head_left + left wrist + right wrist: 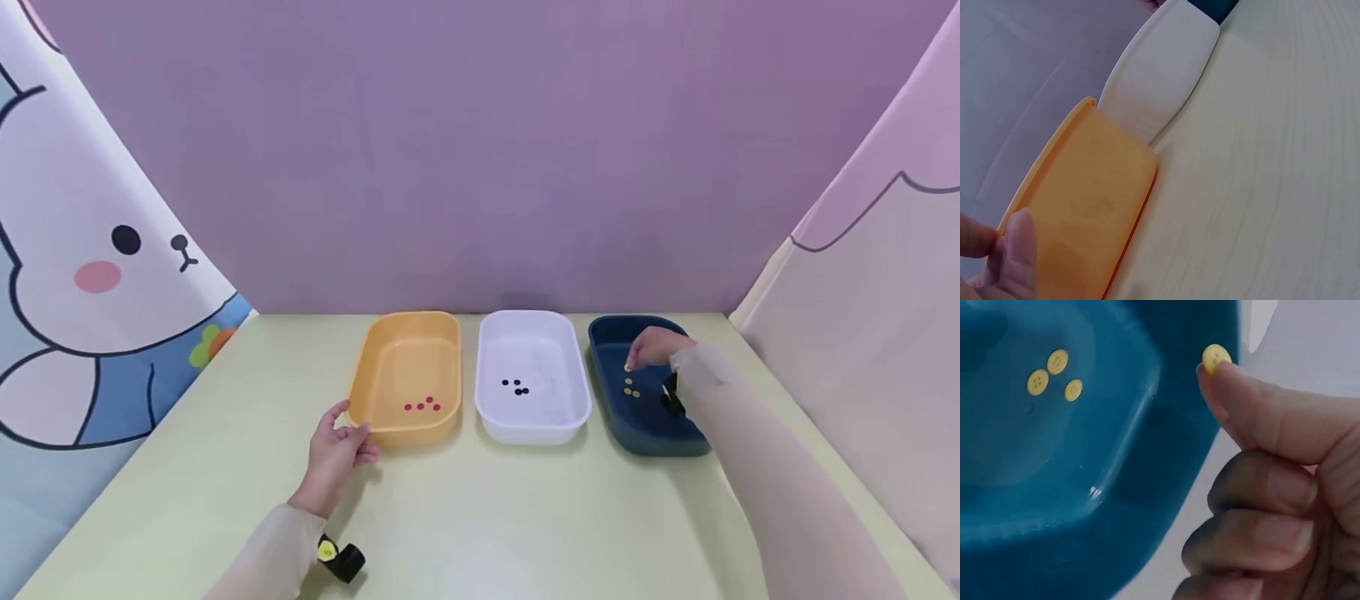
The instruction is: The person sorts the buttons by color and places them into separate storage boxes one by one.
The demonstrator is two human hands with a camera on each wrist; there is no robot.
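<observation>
My right hand (654, 347) is over the dark blue tray (652, 446) and pinches a yellow button (1216, 358) between thumb and index finger, the other fingers curled. Three more yellow buttons (1057, 362) lie on that tray's floor. My left hand (333, 458) grips the near left corner of the orange tray (405, 437), its thumb against the outer wall and a finger at the rim (1047, 153). Inside the orange tray are several red buttons (421, 407).
Between the two stands a white tray (532, 433) holding several black buttons (518, 392). All three trays sit in a row on a pale table (525, 517), near the purple back wall (495, 167). A printed side panel (112, 317) rises on the left.
</observation>
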